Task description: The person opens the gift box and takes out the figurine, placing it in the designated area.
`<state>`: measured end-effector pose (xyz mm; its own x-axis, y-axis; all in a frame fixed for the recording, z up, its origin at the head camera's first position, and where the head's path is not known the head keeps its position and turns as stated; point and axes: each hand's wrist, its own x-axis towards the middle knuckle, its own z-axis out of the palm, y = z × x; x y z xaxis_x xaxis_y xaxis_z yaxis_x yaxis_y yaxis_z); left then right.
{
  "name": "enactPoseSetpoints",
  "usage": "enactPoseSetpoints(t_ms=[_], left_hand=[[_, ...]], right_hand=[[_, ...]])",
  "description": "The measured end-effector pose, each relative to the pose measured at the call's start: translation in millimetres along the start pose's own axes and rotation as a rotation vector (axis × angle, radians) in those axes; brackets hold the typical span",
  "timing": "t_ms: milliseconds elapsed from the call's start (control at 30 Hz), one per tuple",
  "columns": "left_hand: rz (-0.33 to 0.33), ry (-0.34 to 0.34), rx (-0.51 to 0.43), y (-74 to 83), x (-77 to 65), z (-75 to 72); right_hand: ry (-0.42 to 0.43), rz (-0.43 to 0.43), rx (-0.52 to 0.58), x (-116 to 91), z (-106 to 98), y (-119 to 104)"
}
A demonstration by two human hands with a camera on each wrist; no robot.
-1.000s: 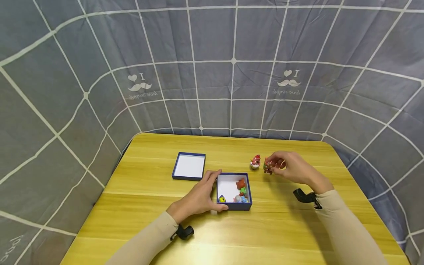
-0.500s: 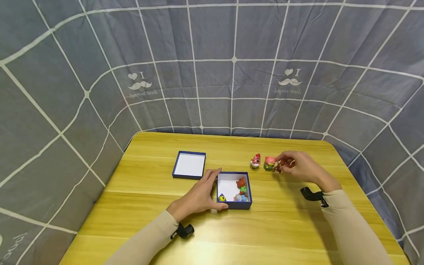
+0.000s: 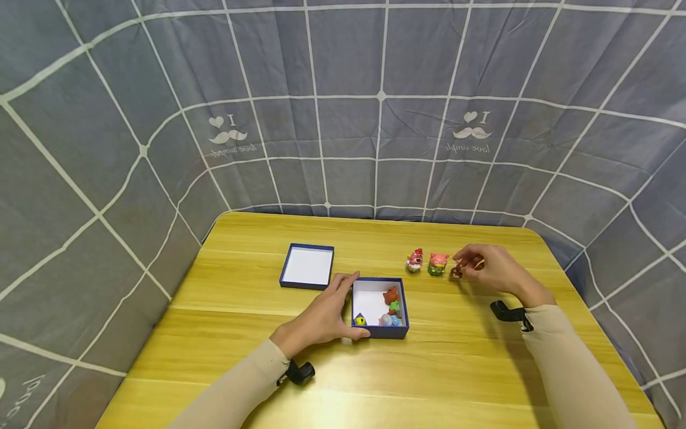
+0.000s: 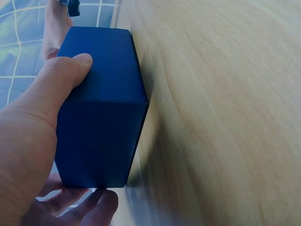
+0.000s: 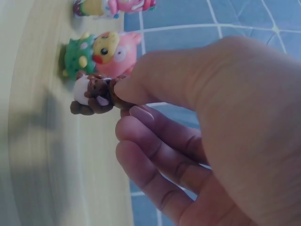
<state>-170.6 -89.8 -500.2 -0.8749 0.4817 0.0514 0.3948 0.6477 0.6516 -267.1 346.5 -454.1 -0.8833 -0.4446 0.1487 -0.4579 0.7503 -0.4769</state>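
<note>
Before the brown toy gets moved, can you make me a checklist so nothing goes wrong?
1. Right hand pinching the brown toy: ok, thumb and finger hold it.
2. Left hand gripping the box: ok.
3. Lid off the box: ok, it lies apart on the table.
4. Bare space inside the box: ok, white floor shows.
5. Pink toy standing upright: ok.
6. Brown toy clear of the table: cannot tell.

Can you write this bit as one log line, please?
left hand: grips blue box | right hand: pinches brown figurine | inside box: small toys | on table: shallow lid, two pinkish figurines
</note>
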Motion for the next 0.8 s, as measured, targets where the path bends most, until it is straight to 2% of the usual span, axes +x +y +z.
enactPoseSetpoints(t_ms=[467,800], left_hand=[[-0.012,-0.002,0.011,2.7,1.7,0.1],[-0.012,0.014,0.01,5.2,4.2,0.8]], right_hand=[[0.016,0.043,-0.004,4,11,23],[0.03,0.049,-0.025,7,14,30]])
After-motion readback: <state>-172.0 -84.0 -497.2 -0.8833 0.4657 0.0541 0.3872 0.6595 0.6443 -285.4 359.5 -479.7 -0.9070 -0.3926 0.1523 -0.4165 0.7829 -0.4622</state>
